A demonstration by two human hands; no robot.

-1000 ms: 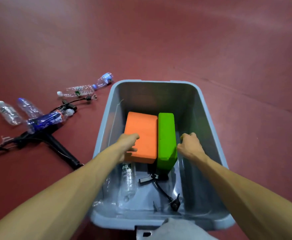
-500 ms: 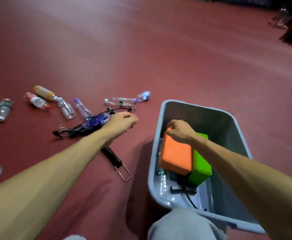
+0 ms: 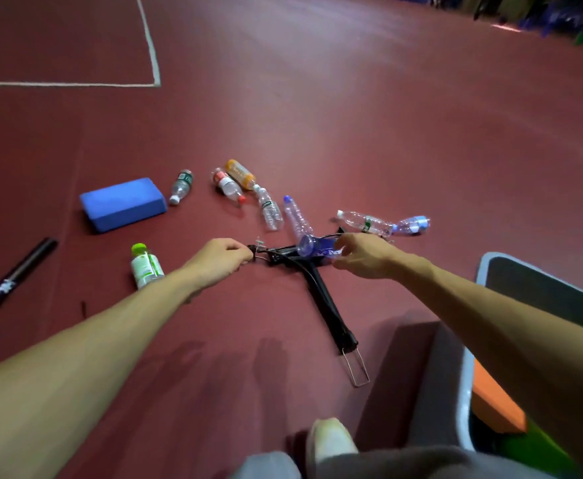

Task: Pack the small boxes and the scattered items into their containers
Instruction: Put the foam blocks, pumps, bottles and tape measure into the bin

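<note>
A black T-shaped frame (image 3: 328,307) with a wire loop at its near end lies on the red floor. My left hand (image 3: 219,257) pinches the left tip of its crossbar. My right hand (image 3: 361,255) grips a blue-labelled plastic bottle (image 3: 312,245) lying across the crossbar. The grey bin (image 3: 470,385) stands at the right edge, holding an orange box (image 3: 497,406) and a green box (image 3: 546,447). A blue box (image 3: 122,203) lies on the floor at the left. Several plastic bottles are scattered beyond the frame.
A green-capped bottle (image 3: 145,266) lies beside my left forearm. A black tube (image 3: 13,276) lies at the far left. A white line (image 3: 151,53) marks the floor at the back. My shoe (image 3: 330,440) and knees show at the bottom.
My view swung left from the bin to the floor items. Both hands left the boxes in the bin and reached the black frame and the blue-labelled bottle.
</note>
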